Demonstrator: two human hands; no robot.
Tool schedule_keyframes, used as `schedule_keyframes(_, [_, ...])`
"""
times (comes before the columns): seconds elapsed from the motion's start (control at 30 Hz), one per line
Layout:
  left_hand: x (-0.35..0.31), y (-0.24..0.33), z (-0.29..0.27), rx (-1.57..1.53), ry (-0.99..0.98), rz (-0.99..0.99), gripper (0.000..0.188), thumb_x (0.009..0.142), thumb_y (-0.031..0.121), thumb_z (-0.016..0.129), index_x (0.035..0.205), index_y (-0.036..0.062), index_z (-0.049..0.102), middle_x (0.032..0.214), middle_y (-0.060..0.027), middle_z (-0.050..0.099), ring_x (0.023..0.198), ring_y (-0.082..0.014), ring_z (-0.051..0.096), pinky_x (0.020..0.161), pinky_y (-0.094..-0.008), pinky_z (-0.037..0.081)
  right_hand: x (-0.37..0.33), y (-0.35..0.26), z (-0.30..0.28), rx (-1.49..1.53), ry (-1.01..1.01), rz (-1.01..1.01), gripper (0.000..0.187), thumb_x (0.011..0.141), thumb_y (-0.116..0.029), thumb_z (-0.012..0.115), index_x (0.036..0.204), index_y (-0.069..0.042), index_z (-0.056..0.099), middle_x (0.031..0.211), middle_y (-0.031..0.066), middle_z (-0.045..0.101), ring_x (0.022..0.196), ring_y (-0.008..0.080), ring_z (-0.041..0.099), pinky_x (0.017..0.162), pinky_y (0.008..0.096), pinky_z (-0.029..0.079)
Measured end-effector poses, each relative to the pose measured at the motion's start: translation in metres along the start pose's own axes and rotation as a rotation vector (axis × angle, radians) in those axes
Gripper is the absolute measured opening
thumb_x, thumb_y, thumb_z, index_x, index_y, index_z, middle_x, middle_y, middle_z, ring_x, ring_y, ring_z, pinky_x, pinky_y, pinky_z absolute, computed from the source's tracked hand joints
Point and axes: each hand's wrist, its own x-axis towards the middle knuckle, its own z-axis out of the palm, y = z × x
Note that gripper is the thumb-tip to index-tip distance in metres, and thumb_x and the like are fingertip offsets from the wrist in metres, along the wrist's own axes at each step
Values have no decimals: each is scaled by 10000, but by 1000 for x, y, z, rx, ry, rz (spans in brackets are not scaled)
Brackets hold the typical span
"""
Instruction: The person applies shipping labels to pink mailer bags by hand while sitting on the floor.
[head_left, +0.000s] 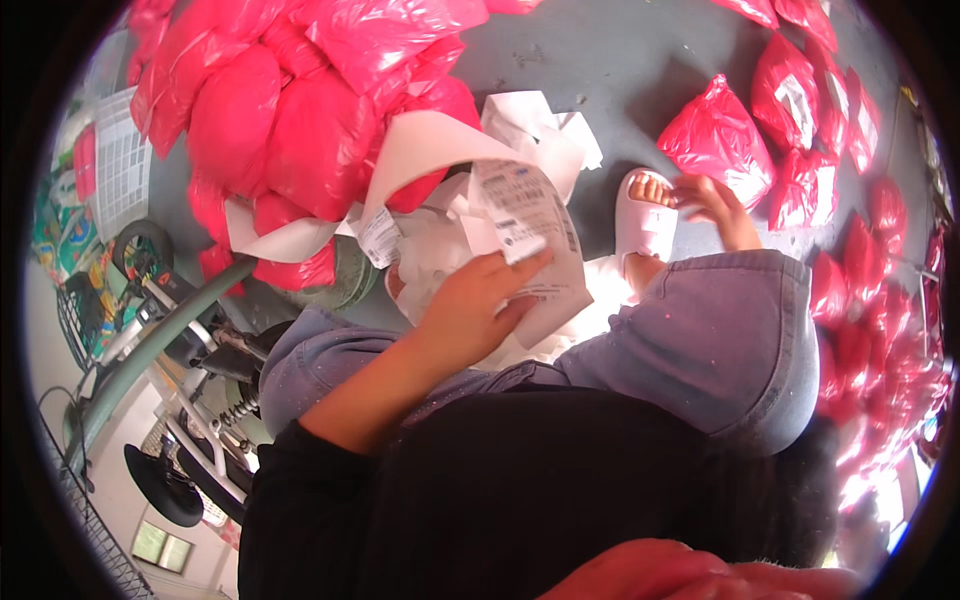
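My left hand is closed on the end of a long strip of printed shipping labels in front of my lap. From there the white strip arches up and to the left, then runs down over loose paper between my legs. My right hand is held beyond my right knee with its fingers apart and nothing visible in them. It is nearest to a tied pink-red plastic bag on the floor and to my foot in a white slide sandal.
A large heap of pink-red bags rises at the front left. More bags lie at the right, some with white labels. Crumpled white paper lies on the grey floor. A white plastic basket and a wheeled metal frame stand at the left.
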Motion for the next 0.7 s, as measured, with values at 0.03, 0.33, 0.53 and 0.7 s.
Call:
schedule_keyframes(0.03, [9, 7, 7, -3, -19, 56, 515, 709, 72, 623, 1202, 97, 473, 1002, -142, 561, 914, -289, 530, 768, -320, 427, -8, -32, 9, 114, -198, -49, 509, 865, -442, 409, 1132, -17, 496, 1032, 91, 573, 959, 159, 520, 811, 293, 393])
schedule_keyframes(0.33, [76, 21, 80, -259, 26, 89, 318, 759, 151, 589, 1061, 66, 540, 835, -125, 589, 731, -227, 561, 642, -316, 450, 55, -28, 58, 60, -433, -173, 277, 842, -238, 524, 998, -13, 559, 830, 50, 617, 744, 106, 579, 663, 239, 464])
schedule_keyframes(0.53, [102, -11, 58, -1046, 434, -286, 219, 802, 212, 609, 944, 85, 500, 980, 6, 516, 805, -81, 500, 707, -234, 418, 45, -31, 33, 349, -277, 39, 244, 870, -207, 497, 945, 9, 580, 772, 24, 608, 646, 66, 559, 574, 200, 448])
schedule_keyframes(0.7, [111, -72, -11, -130, 831, 171, 267, 859, 142, 513, 1082, -3, 489, 1005, -75, 525, 931, -154, 503, 807, -283, 416, 40, -23, 14, 221, -256, 13, 249, 871, -198, 487, 943, 21, 581, 769, 28, 611, 636, 64, 556, 576, 201, 442])
